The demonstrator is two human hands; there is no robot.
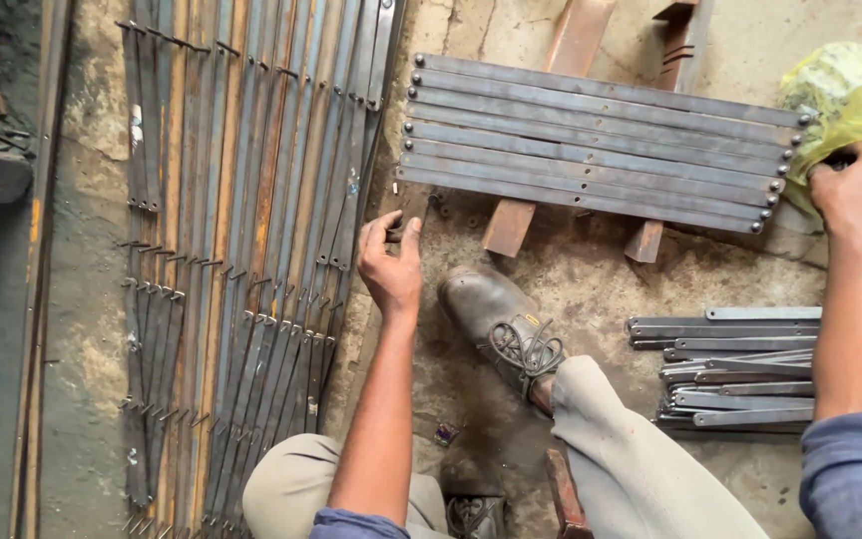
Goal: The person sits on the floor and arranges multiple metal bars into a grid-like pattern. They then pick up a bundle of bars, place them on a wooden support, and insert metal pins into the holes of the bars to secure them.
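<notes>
A small dark metal piece [394, 234] sits pinched in the left hand [391, 265], beside the bolted flat steel bars [591, 145] on the floor. The right hand [857, 187], fingers curled, closes on a yellow plastic bag [850, 95] far right. A brown shoe [496, 317] rests between.

The flat metal strips [591, 145] are dull grey with pale scuffs. The long bars [241, 250] are grey streaked with orange-brown rust. The plastic bag [855, 95] is yellow-green. The shoe [491, 314] is worn grey-brown with dark laces. The trousers [641, 459] are beige, the sleeves [855, 474] blue. The floor [591, 284] is mottled tan.
</notes>
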